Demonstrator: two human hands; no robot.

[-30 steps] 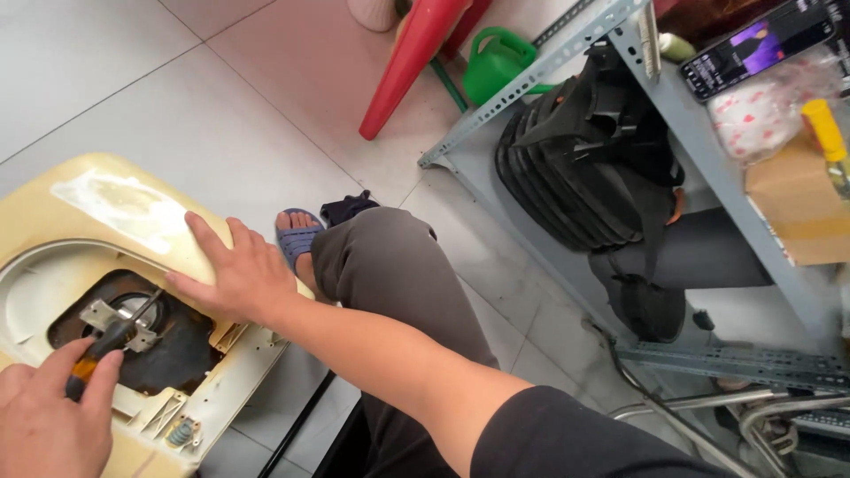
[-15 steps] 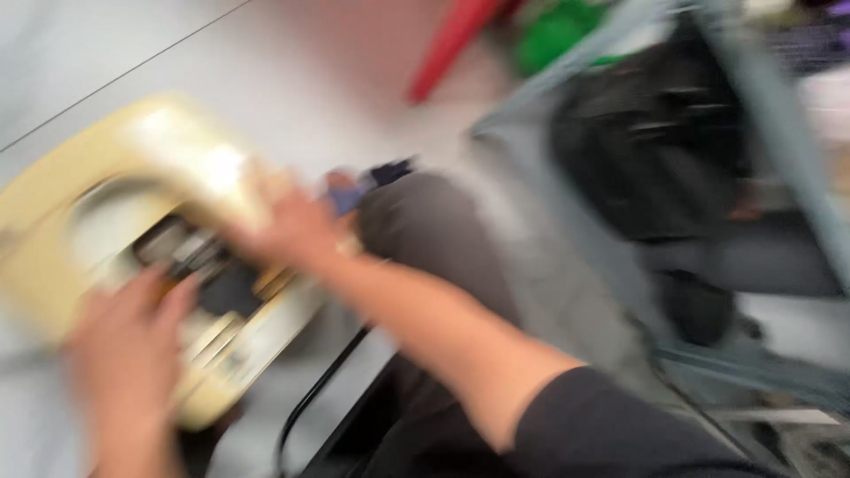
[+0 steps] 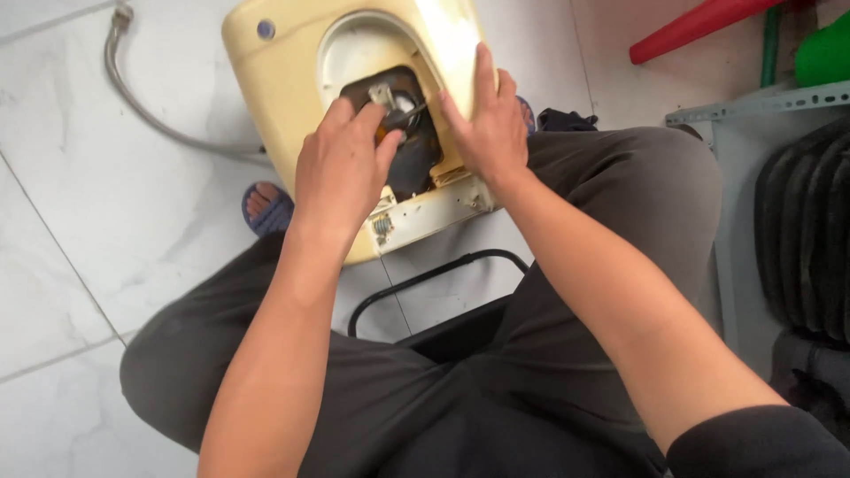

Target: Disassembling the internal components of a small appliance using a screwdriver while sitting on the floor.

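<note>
A cream-yellow appliance housing (image 3: 292, 80) lies on the white tiled floor between my feet, with a round white recess and a dark opening (image 3: 412, 159) showing inner parts. My left hand (image 3: 341, 168) is closed around a screwdriver with an orange handle, whose metal shaft (image 3: 409, 113) points into the dark opening. My right hand (image 3: 487, 119) lies flat, fingers together, on the housing's right rim, steadying it. A small blue button (image 3: 266, 29) sits at the housing's upper left.
A grey flexible hose (image 3: 142, 97) curves away from the housing at left. My grey-trousered knees flank a black stool frame (image 3: 425, 283). A grey metal shelf (image 3: 753, 115) with a black ribbed item (image 3: 810, 230) stands at right; red (image 3: 699, 22) and green (image 3: 823, 53) objects lie behind.
The view has swung left and down, so the housing sits centred ahead. My left hand has moved up over the dark opening with the screwdriver. My right hand stays on the rim.
</note>
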